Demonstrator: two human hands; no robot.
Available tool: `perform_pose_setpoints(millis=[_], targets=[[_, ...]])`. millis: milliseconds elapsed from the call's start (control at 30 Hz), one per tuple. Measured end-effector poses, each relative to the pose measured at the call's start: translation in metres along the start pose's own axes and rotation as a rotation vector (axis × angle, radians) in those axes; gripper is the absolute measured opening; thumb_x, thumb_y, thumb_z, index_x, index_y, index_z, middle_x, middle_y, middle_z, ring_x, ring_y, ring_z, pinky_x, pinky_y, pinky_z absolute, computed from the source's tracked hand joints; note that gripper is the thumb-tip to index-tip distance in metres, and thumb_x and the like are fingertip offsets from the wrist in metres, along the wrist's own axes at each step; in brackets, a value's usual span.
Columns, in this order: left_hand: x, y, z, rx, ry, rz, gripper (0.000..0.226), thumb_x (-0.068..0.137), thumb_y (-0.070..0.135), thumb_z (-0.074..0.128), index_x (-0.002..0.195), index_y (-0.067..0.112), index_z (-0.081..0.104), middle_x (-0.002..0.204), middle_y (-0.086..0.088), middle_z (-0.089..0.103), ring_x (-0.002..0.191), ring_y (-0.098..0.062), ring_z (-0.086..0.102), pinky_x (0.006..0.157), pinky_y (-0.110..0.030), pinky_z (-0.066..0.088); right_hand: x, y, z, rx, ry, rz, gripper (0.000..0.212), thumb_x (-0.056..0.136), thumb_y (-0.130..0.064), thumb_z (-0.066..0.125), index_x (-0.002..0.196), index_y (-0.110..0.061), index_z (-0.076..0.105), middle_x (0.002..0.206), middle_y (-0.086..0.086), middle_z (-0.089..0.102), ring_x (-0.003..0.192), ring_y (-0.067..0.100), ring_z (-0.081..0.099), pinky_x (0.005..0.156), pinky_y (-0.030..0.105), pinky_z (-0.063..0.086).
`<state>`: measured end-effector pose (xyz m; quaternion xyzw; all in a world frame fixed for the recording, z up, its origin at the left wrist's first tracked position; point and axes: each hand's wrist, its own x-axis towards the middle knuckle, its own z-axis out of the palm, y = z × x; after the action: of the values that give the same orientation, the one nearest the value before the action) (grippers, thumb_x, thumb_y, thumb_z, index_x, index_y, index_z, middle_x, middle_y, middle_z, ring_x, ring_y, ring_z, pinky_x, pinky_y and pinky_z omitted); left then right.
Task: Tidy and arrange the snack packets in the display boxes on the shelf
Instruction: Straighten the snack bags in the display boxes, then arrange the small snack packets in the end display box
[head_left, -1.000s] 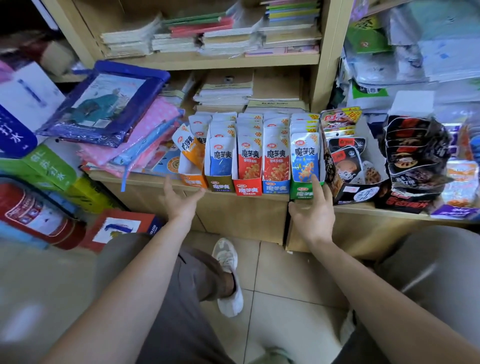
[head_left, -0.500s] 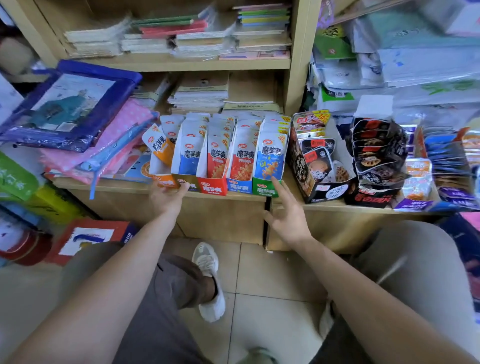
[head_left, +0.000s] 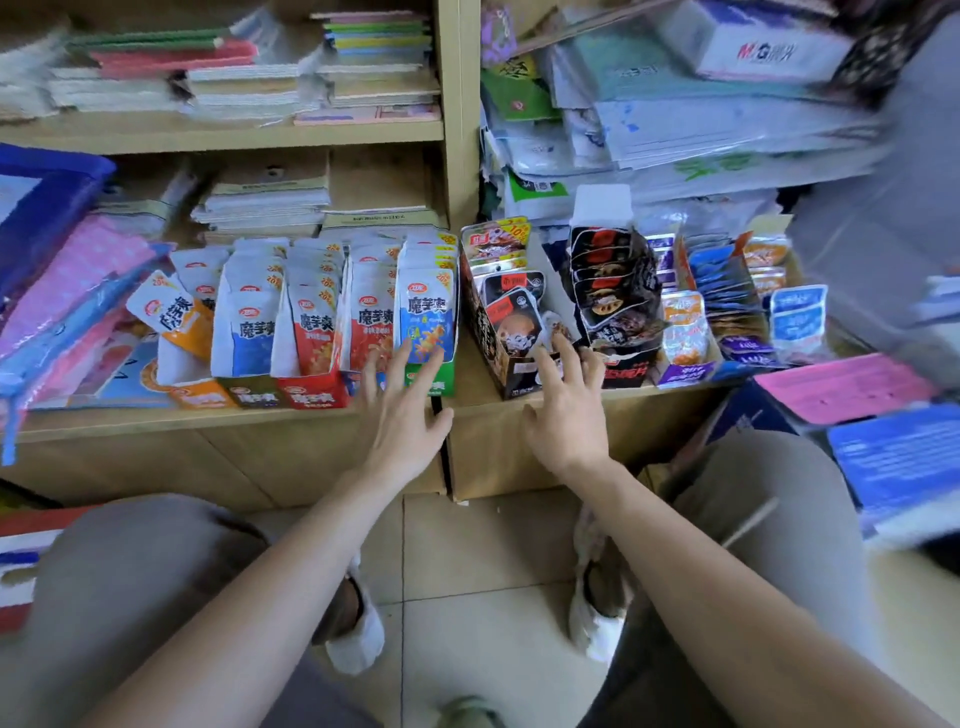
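Snack packets (head_left: 311, 332) in white wrappers are stood upright in a row of display boxes along the front edge of the wooden shelf (head_left: 156, 421), at 11 o'clock from the middle of the view. The row is made up of an orange box (head_left: 202, 397), a red box (head_left: 311, 399) and a green box (head_left: 434, 382), with others between them. One orange packet (head_left: 174, 314) is tilted towards 10 o'clock above the orange box.

The left hand (head_left: 400, 421) is held flat with the fingers straight and spread. Its grip is wide open and nothing is held, and its fingertips are laid against the front blue packet (head_left: 428, 317) in the green box.

At 3 o'clock of the green box, a black box (head_left: 511, 371) of dark packets (head_left: 511, 312) is set at an angle. The right hand (head_left: 569, 421) is spread in front of it, its grip likewise open and nothing is held. The fingertips are at the box's front, though contact cannot be told for certain.

Further towards 3 o'clock a second black box (head_left: 626, 370) and a purple box (head_left: 685, 373) are seen side by side. Stacked notebooks (head_left: 265, 202) are piled behind the white packets, at 12 o'clock of them. A blue bag (head_left: 47, 208) is propped at 9 o'clock. A tiled floor (head_left: 467, 551) is seen below, at 6 o'clock.
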<state>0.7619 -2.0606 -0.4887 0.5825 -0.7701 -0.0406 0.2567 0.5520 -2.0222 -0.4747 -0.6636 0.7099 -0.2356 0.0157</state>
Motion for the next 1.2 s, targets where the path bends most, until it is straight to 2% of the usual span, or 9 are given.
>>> perform_pose_setpoints(millis=[100,233,400,500,600,667,767,933,1200], targets=[[0.005,0.007,0.009,-0.005,-0.074,-0.031,0.076,0.081,0.029,0.076,0.149,0.029,0.044,0.155,-0.005,0.033,0.142,-0.040,0.031,0.112,-0.060,0.033,0.001,-0.012,0.000,0.071,-0.073,-0.114,0.073,0.079,-0.006,0.065,0.147,-0.015,0.042,0.158,0.010,0.033,0.141,0.045,0.023,0.113,0.055,0.036],[0.006,0.028,0.012,0.022,-0.002,-0.037,0.080,0.078,0.031,0.077,0.150,0.027,0.043,0.158,-0.003,0.035,0.147,-0.041,0.024,0.120,-0.058,0.022,-0.003,0.001,-0.008,0.341,-0.076,-0.195,0.071,0.080,0.002,0.058,0.147,-0.020,0.047,0.160,0.003,0.035,0.147,0.030,0.029,0.119,0.042,0.032],[0.016,0.057,0.015,0.067,0.116,0.226,0.068,0.085,0.036,0.070,0.148,0.032,0.046,0.155,0.002,0.043,0.146,-0.031,0.032,0.112,-0.056,0.024,-0.009,0.034,-0.027,0.565,0.377,0.444,0.060,0.088,-0.011,0.071,0.142,-0.018,0.046,0.136,0.001,0.046,0.125,0.020,0.051,0.107,0.041,0.047],[0.026,0.067,0.022,0.071,0.100,0.291,0.050,0.089,0.036,0.069,0.138,0.029,0.059,0.129,0.002,0.065,0.125,-0.025,0.055,0.104,-0.050,0.031,0.003,0.053,-0.041,0.778,0.320,0.584,0.075,0.089,-0.013,0.074,0.152,-0.019,0.034,0.140,-0.005,0.045,0.124,0.003,0.052,0.103,0.017,0.044],[0.035,0.075,0.019,0.089,0.169,0.226,0.032,0.092,0.038,0.064,0.123,0.029,0.069,0.107,0.005,0.072,0.101,-0.022,0.061,0.096,-0.044,0.034,0.006,0.062,-0.043,0.865,0.230,0.563,0.073,0.091,-0.002,0.069,0.154,-0.017,0.034,0.143,-0.006,0.044,0.081,-0.026,0.056,0.069,-0.004,0.041],[0.044,0.086,0.018,0.085,0.192,0.241,0.035,0.090,0.040,0.066,0.123,0.028,0.068,0.111,0.006,0.069,0.103,-0.021,0.059,0.096,-0.044,0.034,0.004,0.065,-0.042,0.868,0.186,0.558,0.071,0.092,-0.002,0.068,0.152,-0.020,0.037,0.147,-0.007,0.043,0.095,-0.020,0.059,0.083,0.002,0.045],[0.056,0.111,0.025,0.044,0.113,0.413,0.043,0.091,0.039,0.067,0.132,0.028,0.063,0.126,0.007,0.063,0.118,-0.021,0.052,0.097,-0.044,0.037,0.004,0.075,-0.043,0.841,0.130,0.535,0.060,0.091,-0.001,0.066,0.143,-0.026,0.050,0.139,-0.007,0.056,0.126,0.010,0.055,0.108,0.036,0.047],[0.070,0.130,0.044,0.126,-0.020,0.490,0.035,0.097,0.044,0.057,0.128,0.030,0.067,0.117,0.010,0.070,0.115,-0.020,0.054,0.099,-0.041,0.031,0.005,0.101,-0.046,0.449,0.225,0.674,0.054,0.094,-0.013,0.064,0.144,-0.024,0.047,0.152,0.000,0.040,0.134,0.027,0.042,0.105,0.035,0.042],[0.081,0.132,0.041,0.181,0.096,0.520,0.023,0.096,0.039,0.065,0.087,0.022,0.077,0.080,0.005,0.074,0.081,-0.021,0.061,0.084,-0.039,0.035,0.010,0.113,-0.040,0.258,-0.064,0.499,0.060,0.093,-0.001,0.057,0.145,-0.029,0.045,0.167,-0.004,0.015,0.153,0.027,0.016,0.118,0.043,0.036]])
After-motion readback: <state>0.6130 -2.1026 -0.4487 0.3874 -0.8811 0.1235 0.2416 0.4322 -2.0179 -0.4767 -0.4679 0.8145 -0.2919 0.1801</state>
